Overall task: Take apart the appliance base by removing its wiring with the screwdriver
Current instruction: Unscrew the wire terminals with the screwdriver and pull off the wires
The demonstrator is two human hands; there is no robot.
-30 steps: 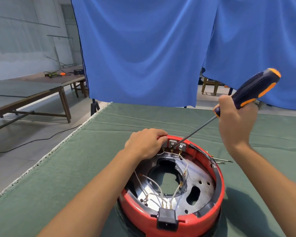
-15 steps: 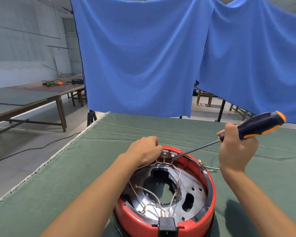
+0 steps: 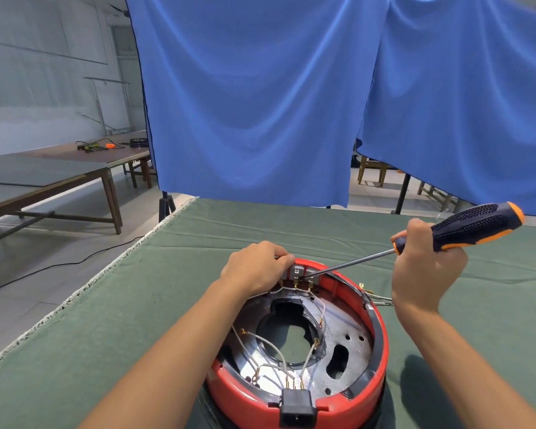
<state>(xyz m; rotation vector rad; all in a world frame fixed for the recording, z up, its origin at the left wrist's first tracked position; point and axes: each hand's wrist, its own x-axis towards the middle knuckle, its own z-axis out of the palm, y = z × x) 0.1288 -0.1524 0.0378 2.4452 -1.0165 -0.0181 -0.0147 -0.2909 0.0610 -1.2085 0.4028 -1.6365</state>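
- We've got the red appliance base (image 3: 379,348) sitting open side up on the green-covered bench (image 3: 112,320), near the front edge, right between our two arms.
- Inside it there's a metal plate (image 3: 350,332) with a big hole in the middle, and the thin pale wiring (image 3: 271,345) loops around that hole to little brass connectors.
- Our left hand (image 3: 256,267) is on the far rim of the base, fingers curled over it and pinching right beside the grey terminal block (image 3: 300,271). That grip looks closed tight on the rim, though we can't tell exactly what the fingertips have.
- Our right hand (image 3: 424,267) has its fingers wrapped round the screwdriver (image 3: 474,226), holding the front end of the black-and-orange handle, so most of the handle sticks out up and to the right.
- The shaft slants down to the left and the tip is touching the terminal block, just right of the left fingers.
- A couple of loose wires with connectors (image 3: 373,294) poke out past the base's right rim onto the cloth.
- A black power socket (image 3: 297,411) sits in the near wall of the base.
- Blue cloth (image 3: 254,97) hangs behind the bench, and a long wooden table (image 3: 56,168) stands off to the left with some cables on it.
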